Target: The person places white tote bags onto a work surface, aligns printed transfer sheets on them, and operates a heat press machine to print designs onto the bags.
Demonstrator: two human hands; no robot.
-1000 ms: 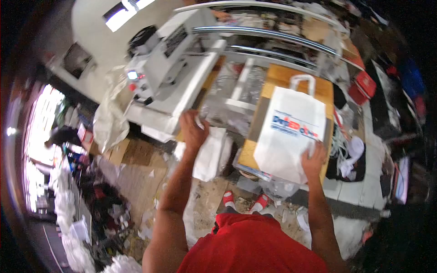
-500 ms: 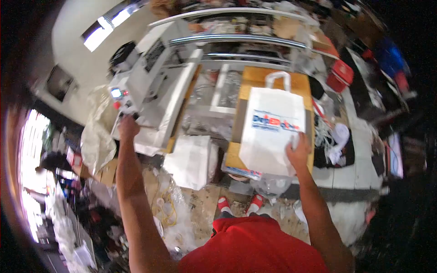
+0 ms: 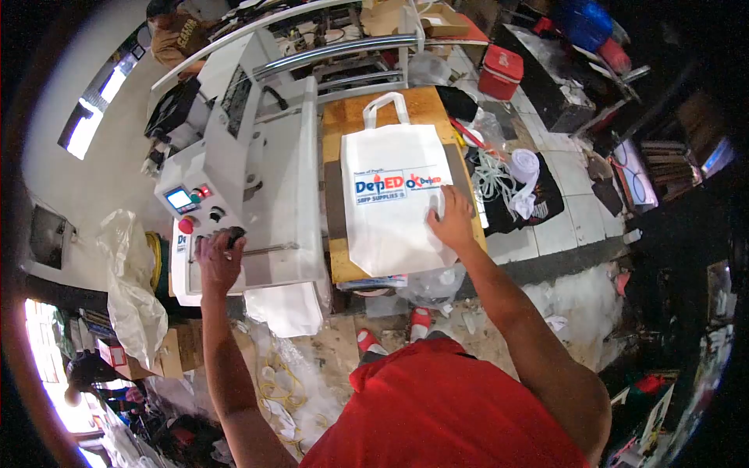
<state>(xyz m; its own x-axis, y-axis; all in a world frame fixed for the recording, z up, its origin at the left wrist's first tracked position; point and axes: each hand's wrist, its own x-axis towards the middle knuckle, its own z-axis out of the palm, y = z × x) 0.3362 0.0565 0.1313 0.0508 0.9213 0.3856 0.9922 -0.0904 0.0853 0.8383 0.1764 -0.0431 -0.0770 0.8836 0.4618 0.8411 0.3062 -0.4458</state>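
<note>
A white tote bag point(image 3: 394, 230) with blue and red print lies flat on a wooden board, its handle loop pointing away from me. My right hand point(image 3: 454, 220) rests on the bag's right side, fingers spread beside the print. My left hand point(image 3: 219, 264) is closed round a black knob point(image 3: 235, 235) at the front of the white press machine point(image 3: 273, 171). Just above that hand sit a lit screen point(image 3: 182, 200), a red button point(image 3: 186, 225) and a black dial point(image 3: 217, 213). Another printed bag point(image 3: 181, 261) shows partly at the machine's left edge.
White bags point(image 3: 285, 308) hang low under the machine's front. Right of the wooden board point(image 3: 339, 117) lie white cords point(image 3: 493, 175), a white roll point(image 3: 524, 165) and black cloth. A red box point(image 3: 500, 72) stands farther back. A person point(image 3: 175, 39) is beyond the machine.
The machine's white head has slid right, up beside the wooden board, with my left hand at its front. A printed bag now shows at its left. My view has shifted; the right hand stays on the bag.
</note>
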